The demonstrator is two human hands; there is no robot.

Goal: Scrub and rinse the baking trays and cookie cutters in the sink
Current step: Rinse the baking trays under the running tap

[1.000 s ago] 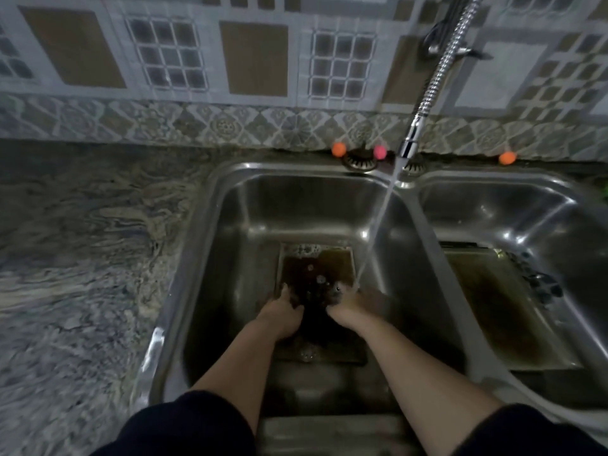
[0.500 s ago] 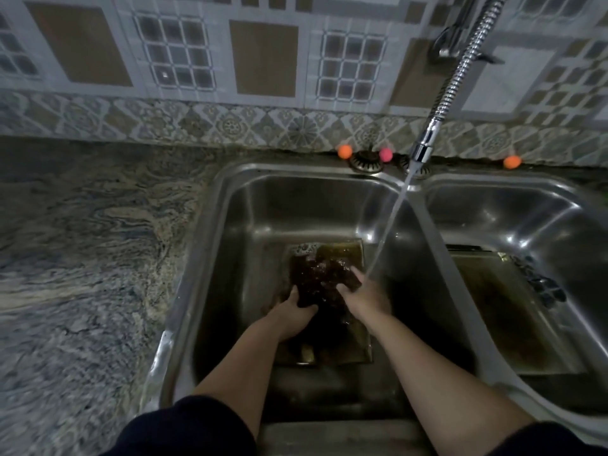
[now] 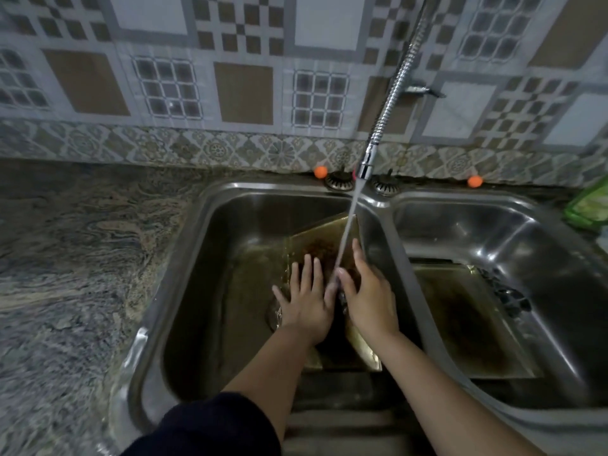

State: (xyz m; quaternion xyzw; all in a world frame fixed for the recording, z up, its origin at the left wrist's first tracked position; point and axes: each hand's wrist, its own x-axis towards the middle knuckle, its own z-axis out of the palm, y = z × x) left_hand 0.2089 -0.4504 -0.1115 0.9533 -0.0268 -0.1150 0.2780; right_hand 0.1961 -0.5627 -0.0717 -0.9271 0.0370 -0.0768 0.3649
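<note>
Pouring from the silver coiled flexible faucet hose point(image 3: 391, 93), a thin stream of water point(image 3: 345, 238) falls into the left basin of the stainless steel double sink point(image 3: 184, 274) and lands on the grimy, brass-coloured rectangular baking tray point(image 3: 324, 235) there. That tray is tilted, its far edge raised toward the divider between the 2 basins and its near corner low by the front wall; dark brown residue covers the middle of it.

In the head view, the left hand point(image 3: 304, 299) lies flat on the tray's left part with fingers straight and spread, pressing on the surface and gripping nothing. The right hand point(image 3: 367, 291) is also flat with fingers extended, resting along the tray's right side just beside the stream; whether the thumb hooks under the edge cannot be told. Both forearms reach in from the bottom of the frame, the left one ending in a dark sleeve point(image 3: 210, 426).

A second dirty rectangular baking tray point(image 3: 467, 327) lies flat on the floor of the right basin, with small dark objects point(image 3: 506, 291) at its far right edge, too dim to identify. Behind the sink, 2 orange balls point(image 3: 320, 172) sit on the ledge against the patterned tile wall point(image 3: 243, 93), well apart from each other. A mottled granite countertop point(image 3: 72, 258) spreads to the left, and something green point(image 3: 589, 205) sits at the far right edge.
</note>
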